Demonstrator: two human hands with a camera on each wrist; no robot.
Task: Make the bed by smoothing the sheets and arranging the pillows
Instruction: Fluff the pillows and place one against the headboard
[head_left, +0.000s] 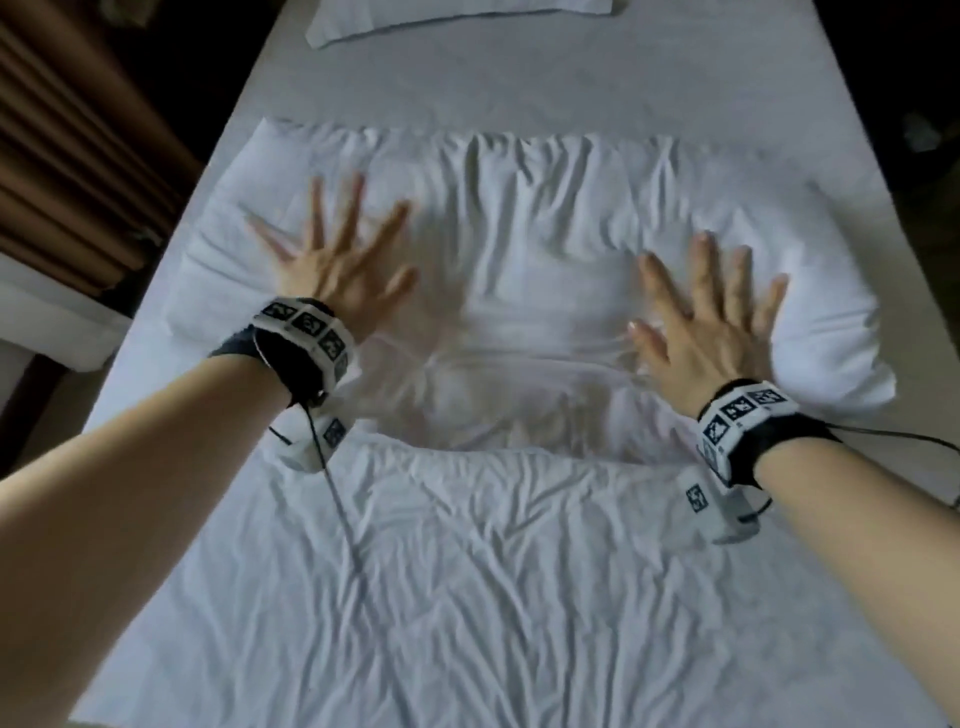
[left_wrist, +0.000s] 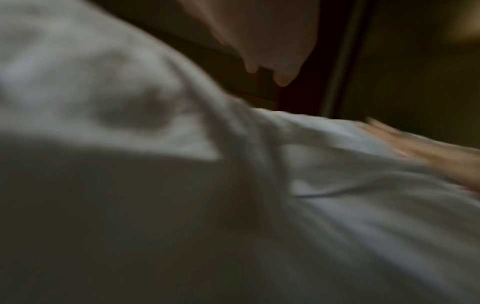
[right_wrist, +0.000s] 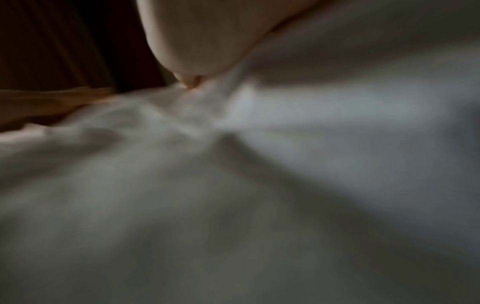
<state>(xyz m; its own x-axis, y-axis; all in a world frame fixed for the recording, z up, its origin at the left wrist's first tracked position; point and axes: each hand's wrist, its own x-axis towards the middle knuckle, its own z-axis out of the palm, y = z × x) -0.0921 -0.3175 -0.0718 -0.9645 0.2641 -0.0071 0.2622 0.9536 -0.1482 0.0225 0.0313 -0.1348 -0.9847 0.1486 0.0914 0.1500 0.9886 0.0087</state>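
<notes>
Both hands, left hand (head_left: 332, 265) and right hand (head_left: 706, 322), fingers spread, press the pillow (head_left: 519, 270), seemingly soft, light, best gripped at its corners.

Bedroom: bed (head_left: 519, 88), curtain (head_left: 67, 156).
</notes>
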